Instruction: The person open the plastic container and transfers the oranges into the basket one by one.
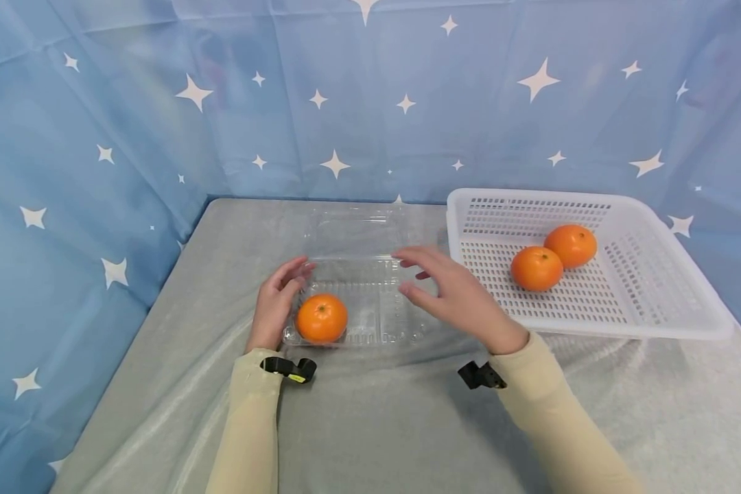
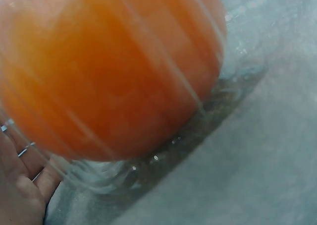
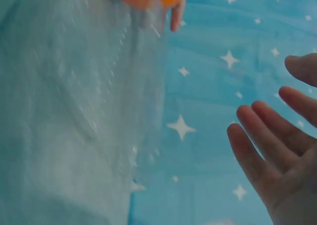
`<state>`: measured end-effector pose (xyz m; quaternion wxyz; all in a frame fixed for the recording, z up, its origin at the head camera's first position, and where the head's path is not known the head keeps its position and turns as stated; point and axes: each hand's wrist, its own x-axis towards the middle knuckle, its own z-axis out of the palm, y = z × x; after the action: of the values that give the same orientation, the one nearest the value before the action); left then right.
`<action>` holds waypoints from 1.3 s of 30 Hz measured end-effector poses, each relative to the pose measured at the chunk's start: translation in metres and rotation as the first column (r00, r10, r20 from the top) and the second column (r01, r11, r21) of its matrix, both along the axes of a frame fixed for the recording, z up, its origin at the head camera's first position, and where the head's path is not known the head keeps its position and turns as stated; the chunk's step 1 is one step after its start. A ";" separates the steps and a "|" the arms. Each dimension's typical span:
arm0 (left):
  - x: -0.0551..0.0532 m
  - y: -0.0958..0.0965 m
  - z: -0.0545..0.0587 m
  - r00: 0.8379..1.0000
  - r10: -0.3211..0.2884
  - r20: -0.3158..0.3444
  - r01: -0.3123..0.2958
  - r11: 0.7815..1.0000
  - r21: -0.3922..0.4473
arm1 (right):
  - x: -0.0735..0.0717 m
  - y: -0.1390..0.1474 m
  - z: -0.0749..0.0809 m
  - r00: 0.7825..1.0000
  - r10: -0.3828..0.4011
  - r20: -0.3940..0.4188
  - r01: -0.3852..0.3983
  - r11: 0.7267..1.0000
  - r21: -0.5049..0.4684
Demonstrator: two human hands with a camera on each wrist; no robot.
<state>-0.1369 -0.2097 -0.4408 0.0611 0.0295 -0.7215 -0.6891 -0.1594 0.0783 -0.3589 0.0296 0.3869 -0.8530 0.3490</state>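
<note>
A clear plastic clamshell box stands with its lid folded back toward the curtain. One orange lies in the left part of its base; in the left wrist view that orange fills much of the picture behind the plastic wall. My left hand holds the box by its left side, beside the orange, thumb and fingers bent at the rim. Near the box's right back corner is my right hand, its fingers spread and nothing in them. The right wrist view shows this hand apart from the box.
To the right stands a white perforated plastic basket with two oranges in it, touching each other. A grey cloth covers the table. A blue curtain with white stars hangs behind and to the left.
</note>
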 end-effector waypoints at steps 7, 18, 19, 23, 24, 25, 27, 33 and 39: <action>-0.001 -0.001 -0.001 1.000 0.000 0.000 0.000 1.000 0.008 | 0.008 -0.020 -0.014 0.999 0.014 0.043 -0.012 0.999 -0.046; -0.002 -0.002 -0.003 1.000 0.002 -0.007 -0.002 1.000 0.005 | 0.015 -0.048 -0.030 0.998 0.014 0.066 -0.009 0.997 -0.072; -0.004 -0.002 -0.005 1.000 0.003 -0.007 -0.003 1.000 0.003 | 0.015 -0.050 -0.030 0.997 0.008 0.075 -0.002 0.997 -0.076; -0.009 -0.005 -0.015 1.000 0.011 -0.015 -0.011 1.000 -0.013 | 0.016 -0.058 -0.033 0.995 0.002 0.100 0.006 0.996 -0.085; -0.010 -0.006 -0.018 1.000 0.013 -0.018 -0.013 1.000 -0.018 | 0.016 -0.060 -0.033 0.994 0.004 0.105 0.005 0.996 -0.086; -0.011 -0.006 -0.020 1.000 0.016 -0.021 -0.016 1.000 -0.022 | 0.016 -0.062 -0.034 0.994 0.007 0.109 0.003 0.996 -0.094; -0.012 -0.007 -0.022 1.000 0.017 -0.026 -0.017 1.000 -0.016 | 0.016 -0.065 -0.035 0.993 0.012 0.113 -0.001 0.995 -0.099; -0.015 -0.007 -0.022 0.999 0.016 -0.038 -0.016 1.000 -0.001 | 0.016 -0.076 -0.040 0.989 -0.009 0.150 0.023 0.996 -0.091; -0.013 -0.008 -0.022 1.000 0.015 -0.020 -0.015 1.000 -0.007 | 0.018 -0.085 -0.048 0.984 -0.011 0.180 0.023 0.998 -0.060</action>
<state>-0.1498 -0.2175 -0.4625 0.0737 0.0278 -0.7229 -0.6864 -0.1410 -0.0065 -0.4065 -0.0324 0.3455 -0.8442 0.4085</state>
